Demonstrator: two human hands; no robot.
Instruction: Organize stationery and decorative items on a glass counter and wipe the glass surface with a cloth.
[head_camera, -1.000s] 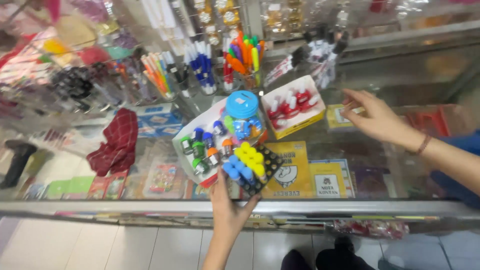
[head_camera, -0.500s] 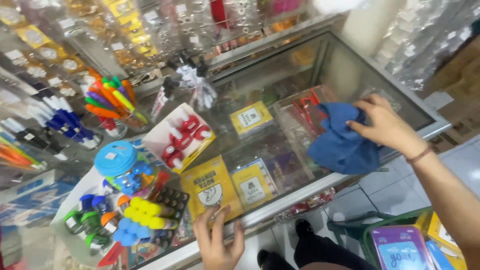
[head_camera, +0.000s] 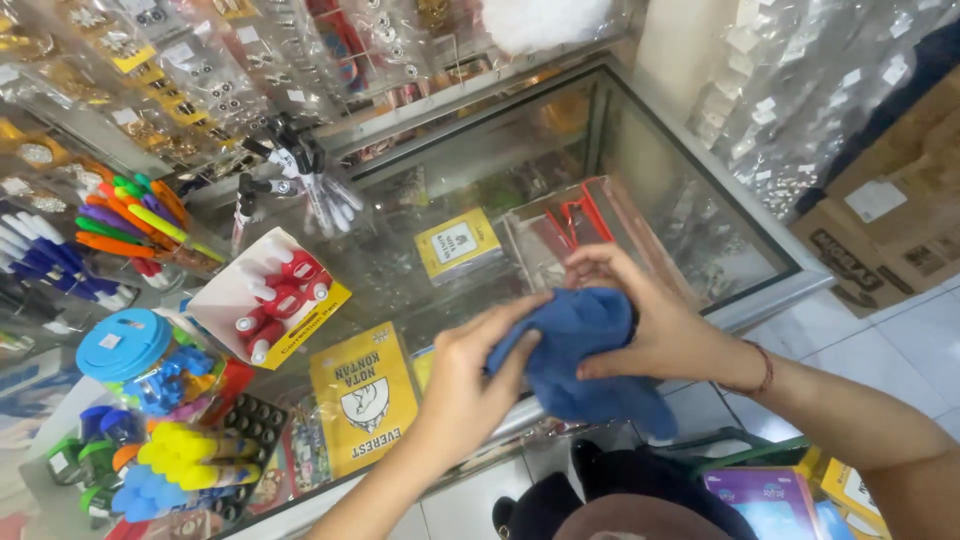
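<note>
Right at the middle of the head view, 2 hands meet on a blue cloth (head_camera: 580, 355) held bunched above the near edge of a glass display counter (head_camera: 690, 215). Coming up from the lower centre of the frame, the left hand (head_camera: 465, 385) grips the cloth's left end: its fingers (head_camera: 515, 365) are curled close together over the fabric, with the thumb pressed along the top fold. Entering from the lower right, the right hand (head_camera: 650, 320) closes on the cloth from the other side; its fingers are bent and pressed into the upper fold, the thumb lies along the lower part of the bundle, and a thin cord bracelet (head_camera: 762, 368) circles the wrist. Part of the cloth hangs loose below both hands, toward the lower centre. Under the glass, just left of the hands, lies a yellow booklet (head_camera: 365, 395), and a smaller yellow box (head_camera: 458, 243) sits higher up near the centre. On top of the counter, at the left, stands a slanted white and yellow box of red and white tubes (head_camera: 275, 295), beside a jar with a round blue lid (head_camera: 125, 345). Bright coloured markers (head_camera: 130, 215) fill the upper left, and brown cardboard cartons (head_camera: 885, 220) stand at the right edge.
</note>
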